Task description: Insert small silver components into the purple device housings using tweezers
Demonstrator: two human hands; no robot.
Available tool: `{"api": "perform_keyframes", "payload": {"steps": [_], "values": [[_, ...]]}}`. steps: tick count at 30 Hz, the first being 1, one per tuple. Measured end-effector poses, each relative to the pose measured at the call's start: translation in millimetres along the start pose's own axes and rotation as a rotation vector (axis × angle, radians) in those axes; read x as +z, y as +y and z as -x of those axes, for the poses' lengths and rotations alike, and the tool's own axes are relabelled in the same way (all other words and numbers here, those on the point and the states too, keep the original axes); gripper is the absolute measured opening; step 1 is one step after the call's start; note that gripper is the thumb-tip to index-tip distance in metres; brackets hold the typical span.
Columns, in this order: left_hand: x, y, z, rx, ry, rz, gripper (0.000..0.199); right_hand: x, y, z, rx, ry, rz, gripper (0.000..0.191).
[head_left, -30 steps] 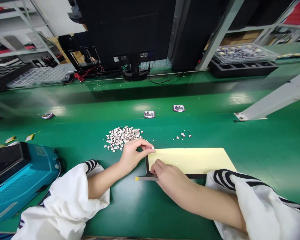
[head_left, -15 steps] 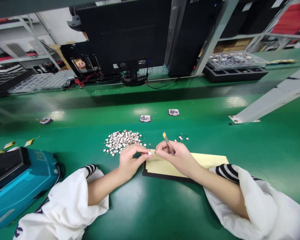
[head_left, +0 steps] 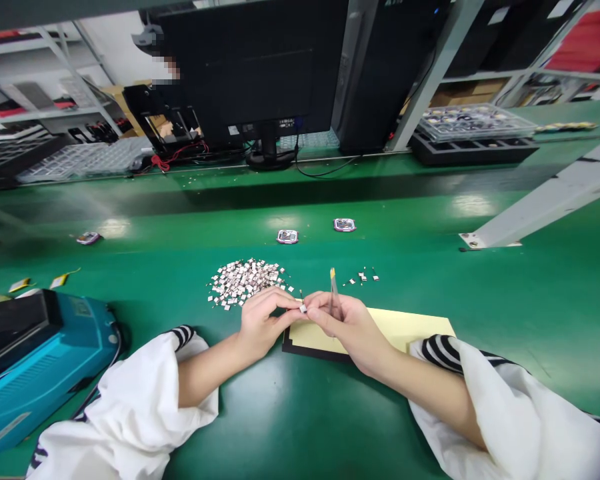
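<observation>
My left hand pinches a tiny metal chip between thumb and forefinger, and its fingertips nearly meet those of my right hand. The right hand grips slim metal tweezers with a yellow-capped end pointing up. A heap of similar chips lies just beyond my left hand, and several loose ones sit further right. Under my hands is a pale yellow sheet on a black board, partly hidden by my right hand.
The green bench mat runs under everything. A teal machine stands at the left, with small yellow pieces beyond it. Small flat packs lie ahead. Behind are a monitor, a parts tray and a white beam.
My right hand has moved left, closing on my left fingertips, and the tweezers now stand more upright. The yellow sheet and board have shifted slightly left and up in view.
</observation>
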State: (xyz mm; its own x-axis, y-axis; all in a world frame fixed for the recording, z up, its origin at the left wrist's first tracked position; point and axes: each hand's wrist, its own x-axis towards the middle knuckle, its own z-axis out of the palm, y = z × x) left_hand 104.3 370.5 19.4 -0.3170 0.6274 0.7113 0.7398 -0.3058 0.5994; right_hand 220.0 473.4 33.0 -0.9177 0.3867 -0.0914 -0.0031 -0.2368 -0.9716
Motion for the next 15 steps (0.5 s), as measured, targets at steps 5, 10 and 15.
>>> {"api": "perform_keyframes", "payload": {"steps": [5, 10, 15], "values": [[0.1, -0.8, -0.6, 0.048, 0.0, -0.01, 0.009, 0.4, -0.1, 1.3, 0.013, 0.012, -0.045, 0.012], [0.2, -2.4, -0.6, 0.083, -0.023, -0.006, 0.008, 0.5, -0.9, 1.1, 0.013, 0.017, -0.022, 0.013], [-0.5, -6.2, 1.4, 0.116, -0.036, -0.008, 0.009, 1.3, -1.6, 1.3, 0.027, 0.054, 0.023, 0.013]]}}
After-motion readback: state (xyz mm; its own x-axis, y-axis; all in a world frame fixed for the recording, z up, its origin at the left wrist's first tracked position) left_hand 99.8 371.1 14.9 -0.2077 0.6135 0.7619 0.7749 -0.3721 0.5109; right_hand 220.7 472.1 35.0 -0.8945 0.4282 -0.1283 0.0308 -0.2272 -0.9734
